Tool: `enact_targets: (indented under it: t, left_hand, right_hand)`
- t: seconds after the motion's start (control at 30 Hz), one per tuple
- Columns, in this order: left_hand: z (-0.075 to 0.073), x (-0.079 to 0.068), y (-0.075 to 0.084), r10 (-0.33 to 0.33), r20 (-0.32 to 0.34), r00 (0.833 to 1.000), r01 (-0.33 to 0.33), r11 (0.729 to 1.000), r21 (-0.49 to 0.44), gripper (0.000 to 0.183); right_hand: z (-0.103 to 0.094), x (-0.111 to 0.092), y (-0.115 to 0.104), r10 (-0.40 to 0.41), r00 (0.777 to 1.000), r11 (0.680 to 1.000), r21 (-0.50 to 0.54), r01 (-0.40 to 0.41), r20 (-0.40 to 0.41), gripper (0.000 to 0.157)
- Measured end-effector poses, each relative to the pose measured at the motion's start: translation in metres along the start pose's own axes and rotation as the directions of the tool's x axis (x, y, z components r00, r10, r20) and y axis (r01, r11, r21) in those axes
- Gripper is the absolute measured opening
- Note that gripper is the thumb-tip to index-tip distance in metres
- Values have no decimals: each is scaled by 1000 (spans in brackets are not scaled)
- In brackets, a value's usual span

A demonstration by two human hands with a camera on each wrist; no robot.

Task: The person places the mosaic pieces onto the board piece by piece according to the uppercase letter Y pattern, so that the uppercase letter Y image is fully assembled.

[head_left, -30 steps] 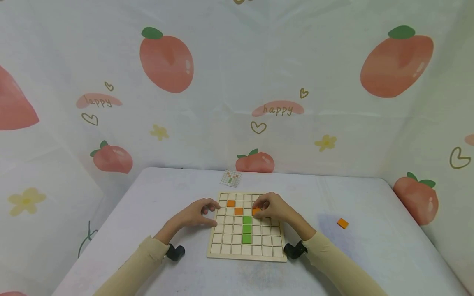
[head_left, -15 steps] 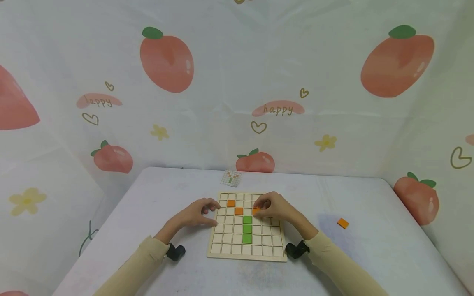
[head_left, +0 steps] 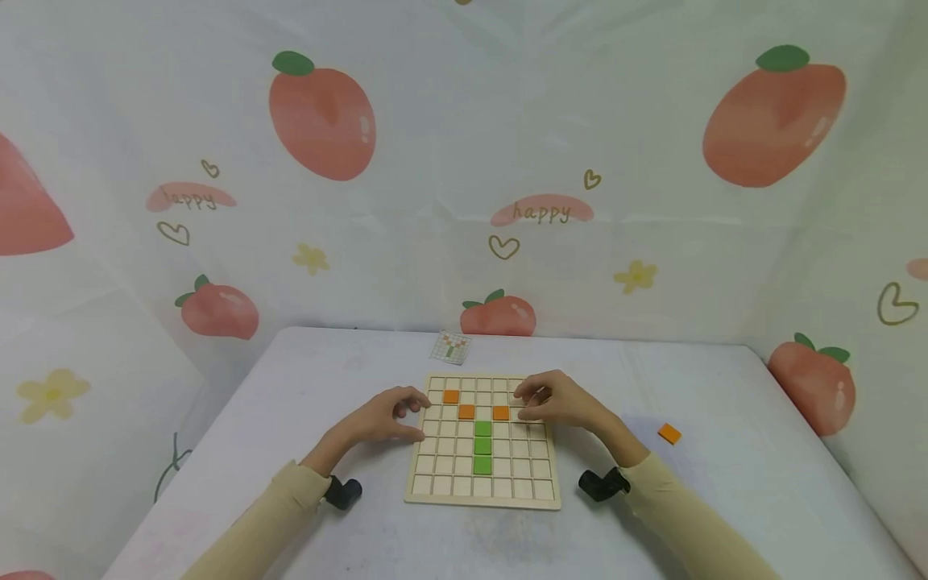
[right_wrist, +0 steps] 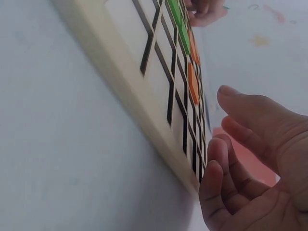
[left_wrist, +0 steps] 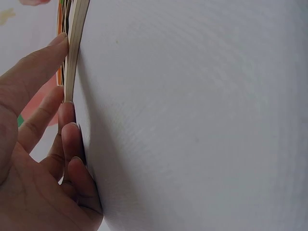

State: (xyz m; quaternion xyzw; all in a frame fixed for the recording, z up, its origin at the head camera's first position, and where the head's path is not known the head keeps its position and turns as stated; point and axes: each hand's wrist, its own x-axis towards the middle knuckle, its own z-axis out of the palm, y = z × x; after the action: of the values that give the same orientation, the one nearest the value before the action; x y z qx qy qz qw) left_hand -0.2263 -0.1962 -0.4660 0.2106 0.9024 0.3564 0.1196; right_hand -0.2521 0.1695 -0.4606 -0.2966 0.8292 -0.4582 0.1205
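Note:
A square wooden grid board [head_left: 482, 505] lies on the table with orange and green square tiles set in its cells. My left hand [head_left: 384, 416] is at the board's left edge; in the left wrist view its thumb and index fingertips touch the wooden side. Over the upper right cells hovers my right hand [head_left: 560, 399], fingers loosely bent, with nothing between them. An orange tile [head_left: 501, 413] sits flat in a cell just left of those fingertips. Two more orange tiles, one of them the tile [head_left: 451, 397], lie at upper left, and green tiles [head_left: 482, 445] form a column.
A small card [head_left: 451, 348] printed with a coloured grid lies behind the board. One loose orange tile [head_left: 670, 433] rests on the table [head_left: 732, 483] to the right. A fruit-printed cloth [head_left: 406, 209] hangs behind the table.
My right hand has let go of the orange tile, which stays in its cell, and has moved to the right. The left hand keeps its place.

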Motion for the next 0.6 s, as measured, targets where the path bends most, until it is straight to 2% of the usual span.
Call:
enact_targets:
  t: [0.27, 0.6]
  left_hand:
    - [0, 0, 0, 3, 1, 1000, -3, 1000, -3, 48]
    - [-2, -1, 3, 12, 11, 1000, -12, 1000, 4, 48]
  right_hand:
    - [-18, -20, 6, 4, 1000, 1000, 4, -4, -17, 30]
    - [-48, -59, 25, 24, 998, 1000, -6, -25, -60, 32]
